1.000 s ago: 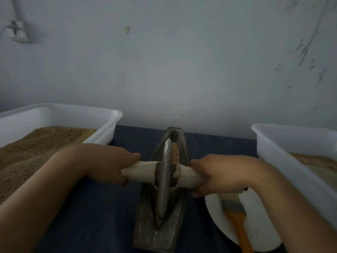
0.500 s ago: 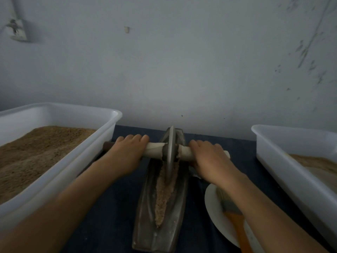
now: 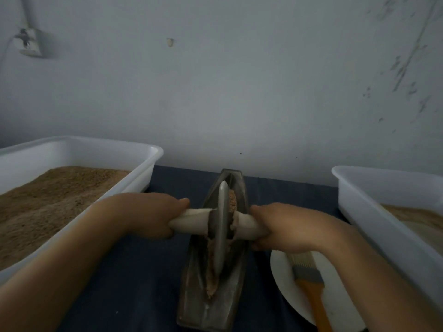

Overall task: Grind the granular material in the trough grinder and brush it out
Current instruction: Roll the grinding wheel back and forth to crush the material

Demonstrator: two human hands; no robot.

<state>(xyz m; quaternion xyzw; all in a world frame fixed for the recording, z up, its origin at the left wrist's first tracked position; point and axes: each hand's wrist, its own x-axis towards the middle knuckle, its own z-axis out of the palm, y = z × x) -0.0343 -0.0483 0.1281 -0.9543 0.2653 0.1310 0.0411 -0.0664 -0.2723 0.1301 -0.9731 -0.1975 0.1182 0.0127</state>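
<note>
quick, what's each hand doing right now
Left hand: closed around the left end of the roller handle.
Right hand: closed around the right end of the same handle.

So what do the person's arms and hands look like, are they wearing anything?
Both arms are bare, with no sleeves showing. The left hand and right hand wear no gloves. No rings, watch or bracelets show from this view.

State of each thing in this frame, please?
Left hand: grips axle.
Right hand: grips axle.
Wheel: upright in trough.
Trough: holds ground material.
Brush: lying on plate, untouched.
Left bin: filled with grain.
Right bin: partly filled.
</note>
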